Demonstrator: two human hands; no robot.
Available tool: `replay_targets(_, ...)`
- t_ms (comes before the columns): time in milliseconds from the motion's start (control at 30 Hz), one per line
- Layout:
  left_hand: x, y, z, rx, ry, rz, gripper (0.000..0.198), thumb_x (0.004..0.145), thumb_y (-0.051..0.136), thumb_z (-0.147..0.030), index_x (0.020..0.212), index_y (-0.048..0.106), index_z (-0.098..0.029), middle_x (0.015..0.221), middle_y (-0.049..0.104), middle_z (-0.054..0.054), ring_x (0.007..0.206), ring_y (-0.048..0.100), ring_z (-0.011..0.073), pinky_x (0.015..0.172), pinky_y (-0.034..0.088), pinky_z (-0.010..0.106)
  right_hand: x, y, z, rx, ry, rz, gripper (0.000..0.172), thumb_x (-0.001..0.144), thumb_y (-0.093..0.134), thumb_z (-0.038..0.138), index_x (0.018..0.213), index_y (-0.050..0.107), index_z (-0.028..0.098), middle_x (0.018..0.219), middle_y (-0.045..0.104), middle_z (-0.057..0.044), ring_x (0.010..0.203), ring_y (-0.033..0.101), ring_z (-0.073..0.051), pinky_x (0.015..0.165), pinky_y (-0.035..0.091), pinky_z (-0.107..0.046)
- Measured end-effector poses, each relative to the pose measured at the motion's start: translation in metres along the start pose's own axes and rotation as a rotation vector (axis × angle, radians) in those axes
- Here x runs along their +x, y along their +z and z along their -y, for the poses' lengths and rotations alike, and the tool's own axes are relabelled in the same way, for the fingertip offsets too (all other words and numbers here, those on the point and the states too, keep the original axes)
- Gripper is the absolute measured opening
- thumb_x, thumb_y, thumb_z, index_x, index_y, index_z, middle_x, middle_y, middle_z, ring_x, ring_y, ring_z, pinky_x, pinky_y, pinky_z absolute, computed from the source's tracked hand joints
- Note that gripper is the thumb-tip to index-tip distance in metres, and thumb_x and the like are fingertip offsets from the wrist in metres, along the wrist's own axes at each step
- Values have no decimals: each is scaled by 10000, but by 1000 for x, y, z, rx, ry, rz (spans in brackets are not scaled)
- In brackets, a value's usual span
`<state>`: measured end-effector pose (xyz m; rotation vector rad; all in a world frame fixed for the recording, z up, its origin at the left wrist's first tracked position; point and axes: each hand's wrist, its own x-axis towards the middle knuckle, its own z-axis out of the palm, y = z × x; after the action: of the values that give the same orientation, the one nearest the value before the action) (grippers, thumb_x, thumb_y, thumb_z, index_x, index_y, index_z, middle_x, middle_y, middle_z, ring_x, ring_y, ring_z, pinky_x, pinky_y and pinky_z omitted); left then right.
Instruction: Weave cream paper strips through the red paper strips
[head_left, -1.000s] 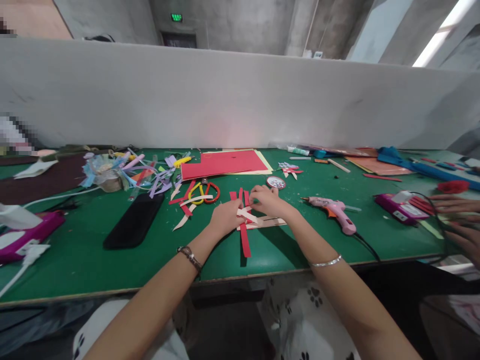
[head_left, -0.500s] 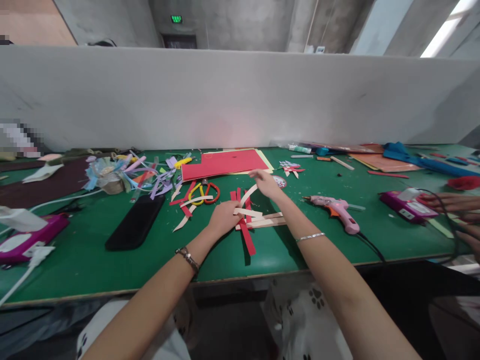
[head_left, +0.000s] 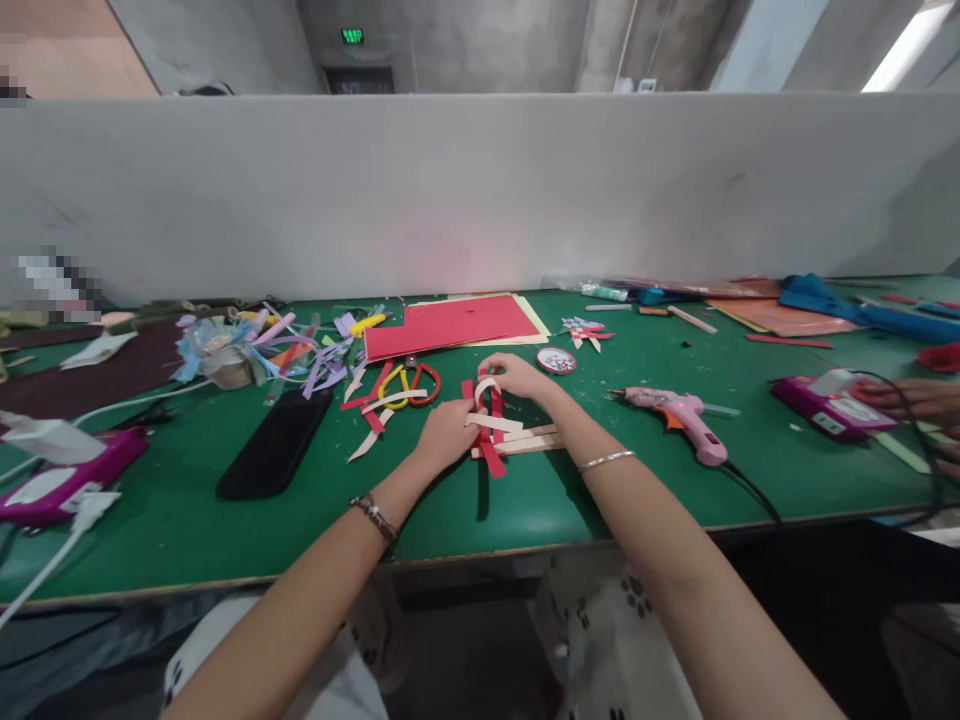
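My left hand [head_left: 451, 430] is closed on the left side of a weave of cream and red paper strips, pressing it near the table. A cream paper strip [head_left: 495, 424] reaches rightward from its fingertips. Just above, another cream paper strip [head_left: 487, 384] curves into a small loop. My right hand [head_left: 519, 378] has its fingers pinched together at this loop; the exact grip is partly hidden. Red paper strips [head_left: 492, 460] cross the weave from front to back. Longer cream paper strips [head_left: 531, 443] run to the right, under my right wrist.
Yellow-and-red-handled scissors [head_left: 424, 384] and a black phone [head_left: 274, 444] lie left. Red card sheets [head_left: 459, 326] are behind. At right are a round pin case [head_left: 556, 360], a pink glue gun [head_left: 686, 415], a purple power strip [head_left: 829, 408] and another person's hand [head_left: 900, 398].
My right hand has come left and slightly down, bending the raised cream strip into a loop. The front red strip's end sits farther back. My left hand stays on the weave.
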<state>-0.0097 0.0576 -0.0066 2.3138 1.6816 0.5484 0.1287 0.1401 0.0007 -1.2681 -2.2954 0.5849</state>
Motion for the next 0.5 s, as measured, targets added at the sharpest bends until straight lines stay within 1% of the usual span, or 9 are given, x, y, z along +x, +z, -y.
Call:
replay_targets(100,1,3,5,-144,9,-26,322,837,316,-240,647,559,-151,660,624,47,636,571,151,547,345,210,-11,-3,3,137,21,19,139,694,499,239,750,576,137,648,555,4,591,492,-97,550,405,-223)
replay_targets(167,1,4,7,-245,12,-37,352,841,285,-247,636,554,-151,621,609,33,603,564,136,540,350,200,-20,-3,5,316,53,16,114,668,525,244,707,547,139,592,526,28,532,463,-79,507,384,-207)
replay_targets(233,2,4,8,-279,-2,-44,364,836,278,-251,600,536,-151,588,590,24,577,551,127,530,347,195,-29,-3,7,501,88,-9,82,633,547,221,659,518,148,571,522,39,509,455,-70,492,376,-200)
replay_targets(367,1,1,3,-230,-59,-47,398,830,252,-222,489,446,-157,498,523,18,501,500,116,501,323,201,-44,-2,9,740,103,-65,100,609,562,196,612,466,167,683,607,11,577,518,-75,562,418,-214)
replay_targets(433,1,0,0,-215,-68,-48,407,829,245,-212,462,414,-162,473,495,13,479,476,111,497,312,205,-50,-2,10,809,99,-56,115,617,568,206,618,459,172,728,630,0,601,539,-74,604,434,-226)
replay_targets(500,1,0,-2,-195,-73,-46,403,825,266,-220,451,404,-164,465,478,10,473,458,112,496,299,212,-56,-1,13,838,90,-33,126,620,581,212,622,461,175,713,635,4,606,548,-74,625,441,-234)
